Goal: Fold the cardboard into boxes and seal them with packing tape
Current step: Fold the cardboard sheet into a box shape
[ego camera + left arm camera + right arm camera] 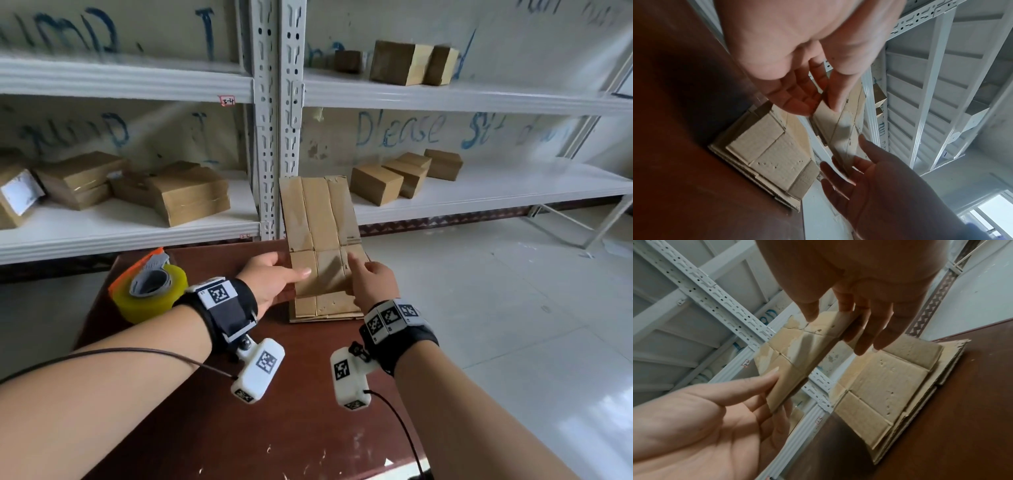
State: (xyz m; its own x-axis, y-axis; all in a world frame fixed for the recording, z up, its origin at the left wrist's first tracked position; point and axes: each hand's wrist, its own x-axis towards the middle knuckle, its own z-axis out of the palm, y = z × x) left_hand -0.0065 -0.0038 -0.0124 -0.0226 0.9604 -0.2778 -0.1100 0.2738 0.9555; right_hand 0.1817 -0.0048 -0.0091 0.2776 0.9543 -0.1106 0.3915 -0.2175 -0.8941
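Observation:
I hold a flattened cardboard blank [318, 212] tilted up above a stack of flat cardboard blanks [329, 306] on the brown table [274, 428]. My left hand [291, 270] pinches the blank's left edge, thumb on top and fingers beneath. My right hand [356, 267] pinches its right edge, thumb in front and fingers behind. The left wrist view shows my left hand [824, 104] on the raised blank [840, 126] over the stack [772, 155]. The right wrist view shows my right hand [838, 324] on the blank [797, 353] beside the stack [890, 386]. A tape dispenser with a yellow roll [150, 287] sits at the table's left.
White metal shelving [274, 120] stands just behind the table. Folded brown boxes lie on its lower shelf at left [191, 195] and right [394, 178], and more on the upper shelf [407, 63]. Pale tiled floor [513, 308] lies to the right of the table.

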